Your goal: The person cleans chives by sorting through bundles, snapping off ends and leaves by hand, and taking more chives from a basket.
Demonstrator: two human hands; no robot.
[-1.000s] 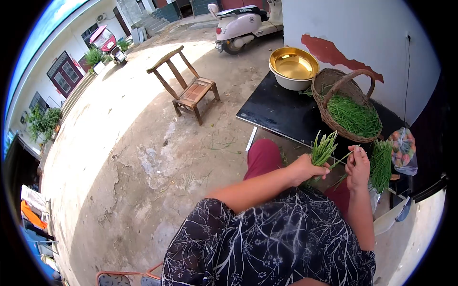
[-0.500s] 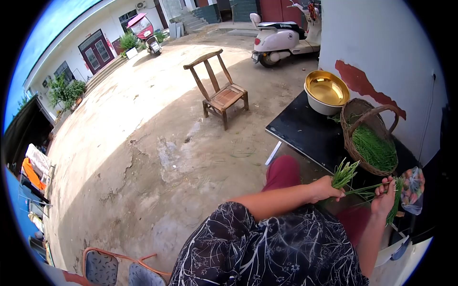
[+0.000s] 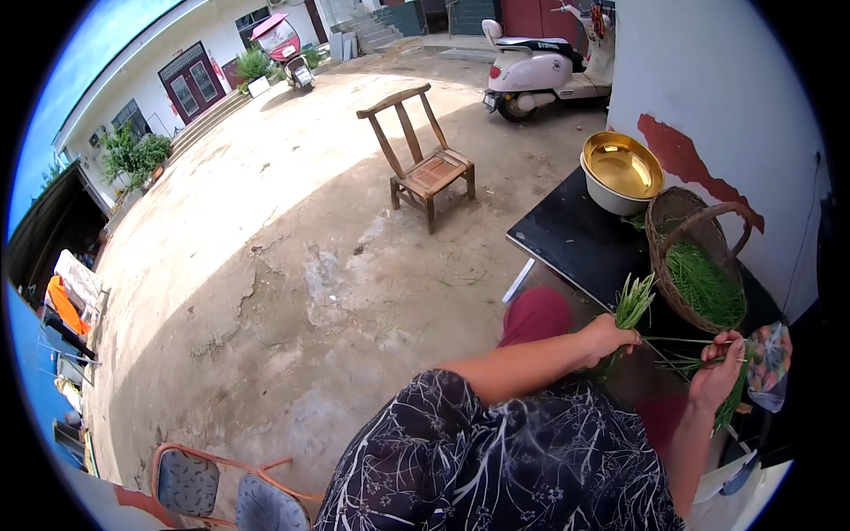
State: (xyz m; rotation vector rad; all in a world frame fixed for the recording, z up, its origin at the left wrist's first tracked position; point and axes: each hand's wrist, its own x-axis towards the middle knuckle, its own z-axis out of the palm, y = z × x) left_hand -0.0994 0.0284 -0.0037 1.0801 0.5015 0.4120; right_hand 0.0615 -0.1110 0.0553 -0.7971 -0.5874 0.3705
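Green stems (image 3: 634, 305) are clasped near-upright by the left hand (image 3: 611, 340), lower right. Crosswise between, one stalk (image 3: 677, 340) is pinched by the right hand (image 3: 722, 370).

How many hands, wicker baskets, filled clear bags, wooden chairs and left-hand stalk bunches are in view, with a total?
Hands (left hand, right hand): 2
Wicker basket: 1
Filled clear bag: 1
Wooden chair: 1
Green stalk bunch in left hand: 1
Total: 6

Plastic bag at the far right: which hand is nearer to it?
Right. The right hand is just left of the plastic bag in the picture; the left hand is farther left, closed around a bunch of greens.
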